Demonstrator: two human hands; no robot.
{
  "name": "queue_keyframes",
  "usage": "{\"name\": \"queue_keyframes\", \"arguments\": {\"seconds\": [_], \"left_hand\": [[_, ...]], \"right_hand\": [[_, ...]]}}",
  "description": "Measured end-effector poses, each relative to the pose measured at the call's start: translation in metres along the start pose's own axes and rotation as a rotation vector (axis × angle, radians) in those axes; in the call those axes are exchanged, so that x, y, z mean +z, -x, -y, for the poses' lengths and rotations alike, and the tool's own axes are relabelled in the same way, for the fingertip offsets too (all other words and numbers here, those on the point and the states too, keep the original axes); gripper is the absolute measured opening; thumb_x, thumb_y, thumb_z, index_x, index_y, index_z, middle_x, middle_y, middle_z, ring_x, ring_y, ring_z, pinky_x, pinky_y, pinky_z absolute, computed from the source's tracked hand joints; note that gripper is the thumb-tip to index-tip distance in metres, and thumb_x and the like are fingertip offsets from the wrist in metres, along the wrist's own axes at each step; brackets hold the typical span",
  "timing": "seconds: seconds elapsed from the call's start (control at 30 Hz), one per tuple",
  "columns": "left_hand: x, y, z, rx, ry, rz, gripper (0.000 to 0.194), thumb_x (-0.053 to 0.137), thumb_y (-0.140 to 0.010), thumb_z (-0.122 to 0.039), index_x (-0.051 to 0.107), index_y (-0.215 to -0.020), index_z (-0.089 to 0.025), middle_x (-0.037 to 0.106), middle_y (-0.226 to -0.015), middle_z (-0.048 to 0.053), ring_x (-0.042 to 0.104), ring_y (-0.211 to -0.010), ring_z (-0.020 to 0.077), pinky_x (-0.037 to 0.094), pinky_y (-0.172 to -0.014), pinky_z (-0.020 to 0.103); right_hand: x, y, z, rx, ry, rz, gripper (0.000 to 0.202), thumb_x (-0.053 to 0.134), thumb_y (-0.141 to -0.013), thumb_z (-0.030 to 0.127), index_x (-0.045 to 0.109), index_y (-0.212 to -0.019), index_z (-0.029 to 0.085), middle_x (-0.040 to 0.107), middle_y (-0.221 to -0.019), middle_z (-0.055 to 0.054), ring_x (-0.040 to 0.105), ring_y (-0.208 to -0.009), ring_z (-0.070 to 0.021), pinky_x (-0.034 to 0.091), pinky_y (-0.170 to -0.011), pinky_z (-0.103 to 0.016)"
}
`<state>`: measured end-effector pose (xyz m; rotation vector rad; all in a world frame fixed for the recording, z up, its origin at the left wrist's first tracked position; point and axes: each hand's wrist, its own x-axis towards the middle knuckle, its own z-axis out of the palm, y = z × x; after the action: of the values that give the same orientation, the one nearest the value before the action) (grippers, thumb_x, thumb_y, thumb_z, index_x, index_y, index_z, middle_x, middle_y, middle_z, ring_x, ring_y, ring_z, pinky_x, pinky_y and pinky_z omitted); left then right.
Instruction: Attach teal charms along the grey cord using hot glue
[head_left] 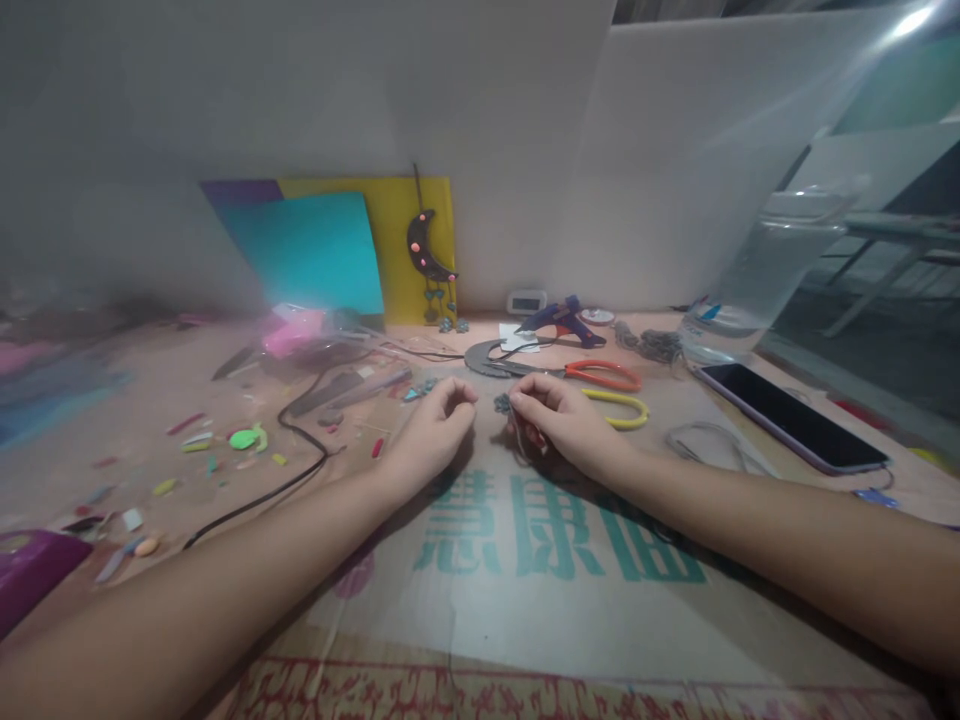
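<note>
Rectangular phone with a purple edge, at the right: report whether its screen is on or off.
Apparently off: the phone lies face up, its display black throughout, with nothing lit on it.

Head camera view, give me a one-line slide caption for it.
Right hand holding a small grey piece, left hand curled nearby, glue gun and dark crescent ornament behind.

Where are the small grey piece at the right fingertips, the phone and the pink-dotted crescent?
Small grey piece (502, 403), head view: middle of its visible part.
Phone (792, 416), head view: middle of the dark screen.
Pink-dotted crescent (420, 252), head view: its dark body.
</note>
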<state>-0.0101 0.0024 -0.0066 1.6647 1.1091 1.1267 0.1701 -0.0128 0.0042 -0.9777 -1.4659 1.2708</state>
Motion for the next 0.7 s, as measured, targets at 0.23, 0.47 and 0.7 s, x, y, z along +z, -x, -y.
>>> {"name": "queue_keyframes", "arguments": {"seconds": [0.23,0.47,0.7], "left_hand": [[-0.0031,0.0022,0.0019,0.016,-0.007,-0.009,0.007,0.04,-0.08,-0.019,0.046,-0.081,-0.022,0.041,-0.065,-0.005,0.04,-0.058,0.0123,0.031,-0.054,0.023],[-0.0038,0.0,0.0048,-0.006,0.051,-0.032,0.011,0.044,-0.084,-0.021,0.053,-0.09,-0.021,0.041,-0.059,-0.007,0.039,-0.052,0.0111,0.029,-0.049,0.022],[0.0011,-0.0009,-0.0031,-0.078,0.119,0.031,0.022,0.057,-0.086,-0.037,0.058,-0.096,-0.017,0.062,-0.072,0.0,0.059,-0.064,0.0136,0.044,-0.061,0.025]], "right_hand": [[-0.0003,-0.0022,-0.004,-0.003,0.018,-0.005,0.031,0.064,-0.083,0.048,0.053,-0.082,0.019,0.055,-0.057,0.006,0.04,-0.041,-0.0049,0.033,-0.038,-0.017],[-0.0015,-0.003,-0.0031,-0.017,0.049,0.0,0.032,0.065,-0.083,0.048,0.053,-0.082,0.018,0.056,-0.058,0.006,0.041,-0.042,-0.0051,0.032,-0.038,-0.017],[-0.0008,-0.0022,-0.0041,-0.015,0.027,-0.008,0.03,0.064,-0.084,0.046,0.053,-0.084,0.019,0.056,-0.058,0.006,0.04,-0.04,-0.0044,0.032,-0.038,-0.016]]}}
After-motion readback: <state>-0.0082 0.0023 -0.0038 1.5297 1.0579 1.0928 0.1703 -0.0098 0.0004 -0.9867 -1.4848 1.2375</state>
